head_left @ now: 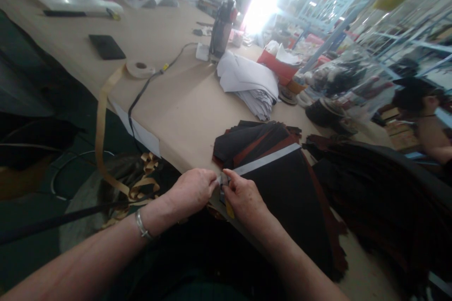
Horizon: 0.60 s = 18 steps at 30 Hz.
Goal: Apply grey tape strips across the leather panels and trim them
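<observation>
Left hand (194,191), apparently pinching strip (270,157); right hand (246,196), closed on tool (229,209), fingertips adjacent: slip risk, possible nick if bladed.

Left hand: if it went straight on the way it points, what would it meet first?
Most likely the right hand, just ahead of the left hand, though exact depth is hard to judge.

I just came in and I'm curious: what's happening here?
A person has both bare hands together at the edge of a table. The right hand grips a small tool with a yellow part. The left hand is beside it, near one end of a pale strip; blur hides what it pinches. The strip lies across a fanned pile of dark pieces.
</observation>
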Tool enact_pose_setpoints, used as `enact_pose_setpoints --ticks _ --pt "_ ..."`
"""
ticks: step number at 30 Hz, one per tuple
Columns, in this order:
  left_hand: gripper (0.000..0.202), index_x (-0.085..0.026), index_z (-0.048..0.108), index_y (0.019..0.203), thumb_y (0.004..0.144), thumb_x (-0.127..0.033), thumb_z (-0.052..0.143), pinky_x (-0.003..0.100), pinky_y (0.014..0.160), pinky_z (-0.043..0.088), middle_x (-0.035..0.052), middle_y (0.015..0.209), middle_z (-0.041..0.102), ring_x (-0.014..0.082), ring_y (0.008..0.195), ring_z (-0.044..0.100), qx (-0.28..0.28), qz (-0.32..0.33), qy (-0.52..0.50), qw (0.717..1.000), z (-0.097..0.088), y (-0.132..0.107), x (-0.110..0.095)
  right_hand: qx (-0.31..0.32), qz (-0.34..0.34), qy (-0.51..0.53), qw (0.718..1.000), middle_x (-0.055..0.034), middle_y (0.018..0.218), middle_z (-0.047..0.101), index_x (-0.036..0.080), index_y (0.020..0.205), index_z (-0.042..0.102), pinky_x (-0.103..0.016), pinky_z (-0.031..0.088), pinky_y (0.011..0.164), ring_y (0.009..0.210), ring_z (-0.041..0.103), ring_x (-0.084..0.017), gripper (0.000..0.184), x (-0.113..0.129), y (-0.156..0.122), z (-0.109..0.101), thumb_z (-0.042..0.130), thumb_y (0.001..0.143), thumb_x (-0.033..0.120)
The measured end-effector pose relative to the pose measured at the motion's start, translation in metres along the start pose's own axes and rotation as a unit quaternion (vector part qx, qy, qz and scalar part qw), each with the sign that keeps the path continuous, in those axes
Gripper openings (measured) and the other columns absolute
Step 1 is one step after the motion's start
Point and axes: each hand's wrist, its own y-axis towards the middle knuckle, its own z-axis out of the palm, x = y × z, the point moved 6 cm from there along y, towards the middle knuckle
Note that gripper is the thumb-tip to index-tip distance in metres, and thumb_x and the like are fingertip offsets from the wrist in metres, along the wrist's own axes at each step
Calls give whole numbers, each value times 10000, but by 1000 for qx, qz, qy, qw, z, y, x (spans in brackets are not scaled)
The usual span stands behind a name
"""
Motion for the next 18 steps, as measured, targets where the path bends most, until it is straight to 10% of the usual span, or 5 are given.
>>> enact_pose_setpoints --ticks 10,14,18 --pt "315 -192 602 705 873 -276 349 215 624 444 -7 680 634 130 653 592 -33 93 -155 983 -11 -5 -22 30 -28 -86 995 -112 826 715 144 1231 591 -298 421 638 739 663 -249 388 12 1 6 453 869 147" --pt "339 -197 536 553 832 -351 421 217 523 414 -13 573 527 130 549 533 -147 111 -162 969 -34 -14 -11 11 -20 27 999 -70 785 692 125 1335 512 -285 424 670 726 626 -216 558 10 -14 -10 569 780 144" --pt "352 -199 544 556 856 -355 446 190 492 430 -14 572 525 119 533 542 -156 156 -200 955 -31 -18 -12 -19 6 264 964 37 599 546 180 1042 682 -229 383 565 552 500 -116 321 -3 -27 -36 615 728 191"
